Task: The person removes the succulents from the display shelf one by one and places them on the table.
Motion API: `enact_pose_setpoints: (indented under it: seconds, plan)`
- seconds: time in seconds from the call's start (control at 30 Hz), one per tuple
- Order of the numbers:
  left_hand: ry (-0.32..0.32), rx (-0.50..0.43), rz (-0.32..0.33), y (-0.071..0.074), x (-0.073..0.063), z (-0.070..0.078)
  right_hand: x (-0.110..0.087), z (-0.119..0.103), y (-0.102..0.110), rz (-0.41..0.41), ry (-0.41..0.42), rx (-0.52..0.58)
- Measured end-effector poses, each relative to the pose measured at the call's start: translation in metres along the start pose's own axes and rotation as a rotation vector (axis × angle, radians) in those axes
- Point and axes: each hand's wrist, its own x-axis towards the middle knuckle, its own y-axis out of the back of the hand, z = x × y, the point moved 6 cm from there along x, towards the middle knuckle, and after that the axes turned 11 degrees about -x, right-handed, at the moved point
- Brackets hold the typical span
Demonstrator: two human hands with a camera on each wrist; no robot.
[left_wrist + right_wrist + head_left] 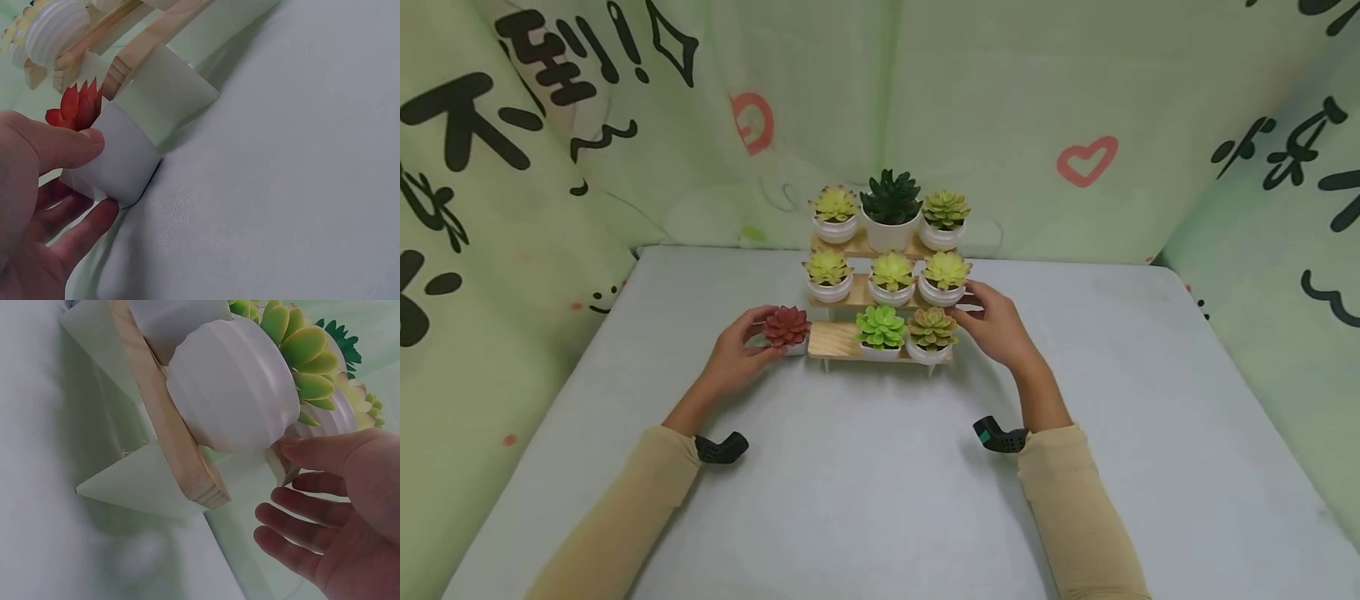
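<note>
In the head view, my left hand grips the white pot of a red artificial succulent at the left end of the lowest tier of a wooden plant stand. The left wrist view shows the thumb on the near side of the white pot and fingers beneath it; its base is close to or on the table. My right hand is at the right end of the middle tier. In the right wrist view its thumb is by the plank end, its other fingers loosely extended; firm contact is unclear.
On the lowest tier stand a bright green succulent and a brownish-green one. Yellow-green succulents line the middle tier. A dark green succulent is between two lighter ones on top. A white table lies underneath, with a printed curtain behind.
</note>
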Motion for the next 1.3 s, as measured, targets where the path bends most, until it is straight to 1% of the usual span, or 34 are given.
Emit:
enact_pose_setpoints:
  seconds: [0.07,0.2,0.3,0.37,0.43,0.57,0.77,0.93,1.1,1.3]
  plan:
    - [-0.011,0.007,0.011,-0.001,0.001,0.000,-0.001,0.001,0.000,0.001,0.001,0.000]
    - [-0.025,0.026,0.016,-0.011,0.003,-0.003,-0.010,0.006,0.003,0.014,-0.015,-0.024]
    - [-0.031,0.022,0.029,-0.017,0.005,-0.004,-0.015,0.009,0.006,0.022,-0.020,-0.038]
    - [-0.032,0.013,0.045,-0.018,0.006,-0.004,-0.016,0.009,0.008,0.026,-0.012,-0.038]
    - [-0.024,0.011,0.061,-0.017,0.008,-0.003,-0.016,0.007,0.009,0.026,-0.001,-0.036]
    - [0.009,0.026,0.068,-0.014,0.014,-0.003,-0.014,0.006,0.009,0.027,0.003,-0.025]
    - [0.017,0.045,0.081,-0.009,0.022,-0.002,-0.012,0.006,0.007,0.027,0.001,-0.013]
    - [0.046,0.052,0.090,-0.005,0.027,-0.002,-0.009,0.005,0.006,0.026,0.006,-0.008]
    - [0.047,0.042,0.104,0.000,0.032,-0.001,-0.005,0.002,0.003,0.026,0.019,0.006]
    - [0.060,0.054,0.114,0.005,0.036,-0.004,-0.002,-0.001,-0.002,0.024,0.036,0.013]
